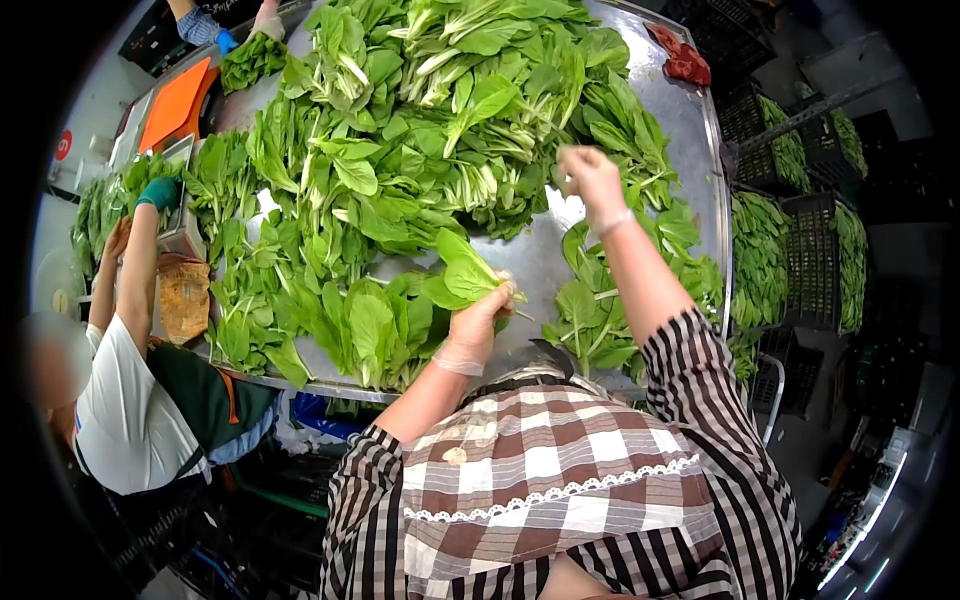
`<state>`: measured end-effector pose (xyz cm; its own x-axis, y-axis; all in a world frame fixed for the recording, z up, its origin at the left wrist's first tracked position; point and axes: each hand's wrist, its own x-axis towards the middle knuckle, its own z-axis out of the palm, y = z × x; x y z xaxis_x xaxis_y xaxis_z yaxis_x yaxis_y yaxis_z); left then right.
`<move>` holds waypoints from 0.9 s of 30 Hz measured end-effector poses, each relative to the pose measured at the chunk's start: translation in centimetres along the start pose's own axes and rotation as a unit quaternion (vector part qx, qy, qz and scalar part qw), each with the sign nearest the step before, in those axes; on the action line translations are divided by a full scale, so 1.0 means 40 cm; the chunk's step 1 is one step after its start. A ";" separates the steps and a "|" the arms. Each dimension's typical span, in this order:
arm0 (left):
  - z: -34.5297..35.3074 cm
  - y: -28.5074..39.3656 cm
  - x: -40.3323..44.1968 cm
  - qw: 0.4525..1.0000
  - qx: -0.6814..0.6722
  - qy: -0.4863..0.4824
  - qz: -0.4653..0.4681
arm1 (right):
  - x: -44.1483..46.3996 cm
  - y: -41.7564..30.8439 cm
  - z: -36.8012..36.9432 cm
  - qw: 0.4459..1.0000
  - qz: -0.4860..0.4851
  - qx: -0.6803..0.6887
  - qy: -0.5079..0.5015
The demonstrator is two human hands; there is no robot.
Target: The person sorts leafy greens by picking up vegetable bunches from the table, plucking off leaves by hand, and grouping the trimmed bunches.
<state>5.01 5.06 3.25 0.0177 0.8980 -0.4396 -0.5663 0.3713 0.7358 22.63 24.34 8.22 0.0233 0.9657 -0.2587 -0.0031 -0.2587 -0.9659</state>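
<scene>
My left hand point(485, 312), in a thin clear glove, is closed around the stems of a small bunch of leafy greens point(464, 270), whose leaves point up and away from me. It hovers over the near part of the metal table point(530, 262). Farther forward and to the right, my right hand point(590, 180) is raised beside the big heap of leafy greens point(440, 130). Its fingers are curled in and slightly blurred, so anything between them is hidden. Below that hand lies a looser pile of greens point(590, 310).
At left, a co-worker's green-gloved hand point(160, 193) reaches toward bagged greens point(95, 225). Another person's blue-gloved hand point(226, 41) shows at the far left corner. An orange crate point(178, 105) stands on the left, a red cloth point(682, 58) far right. Crates of greens point(815, 255) stand beyond the right edge.
</scene>
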 end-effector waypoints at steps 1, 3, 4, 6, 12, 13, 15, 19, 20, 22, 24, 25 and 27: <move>0.007 0.007 -0.006 1.000 0.010 0.003 0.000 | 0.046 -0.017 0.012 0.998 0.009 0.053 0.032; 0.017 0.021 -0.009 1.000 0.008 0.011 0.010 | 0.111 -0.022 0.033 0.994 0.007 0.105 0.042; 0.042 0.016 -0.039 0.999 0.024 0.005 0.034 | 0.093 -0.034 0.017 0.989 -0.030 0.129 0.062; 0.040 0.027 -0.040 0.998 0.040 0.002 0.053 | 0.072 -0.029 0.007 0.989 -0.102 0.081 0.068; 0.055 0.073 -0.016 0.993 0.049 0.019 0.102 | -0.116 0.037 -0.011 0.968 -0.238 -0.083 -0.003; 0.069 0.082 -0.017 0.994 0.037 0.010 0.106 | -0.158 0.034 -0.011 0.958 -0.256 -0.123 -0.031; 0.092 0.090 -0.021 0.993 0.017 -0.009 0.118 | -0.248 0.017 0.000 0.909 -0.342 -0.229 -0.062; 0.081 0.044 0.001 0.997 0.012 -0.003 0.076 | -0.311 0.055 -0.015 0.819 -0.401 -0.390 -0.131; 0.088 0.034 0.000 0.995 0.009 0.031 0.089 | -0.314 0.061 -0.020 0.800 -0.404 -0.420 -0.142; 0.076 0.028 -0.010 0.994 0.025 0.050 0.091 | -0.298 0.079 -0.040 0.744 -0.309 -0.557 -0.199; 0.053 0.026 -0.014 0.993 0.028 0.083 0.076 | -0.267 0.060 -0.055 0.661 -0.184 -0.672 -0.279; 0.037 0.028 -0.014 0.992 0.024 0.104 0.059 | -0.254 0.033 -0.041 0.699 -0.205 -0.629 -0.271; 0.020 0.033 -0.014 0.992 0.018 0.121 0.043 | -0.225 -0.027 0.008 0.766 -0.245 -0.539 -0.250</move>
<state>4.91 5.23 4.90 -0.2295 0.8458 -0.4816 -0.5269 0.3081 0.7921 22.10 15.94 11.59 -0.6287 0.7719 -0.0947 0.7177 0.5290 -0.4529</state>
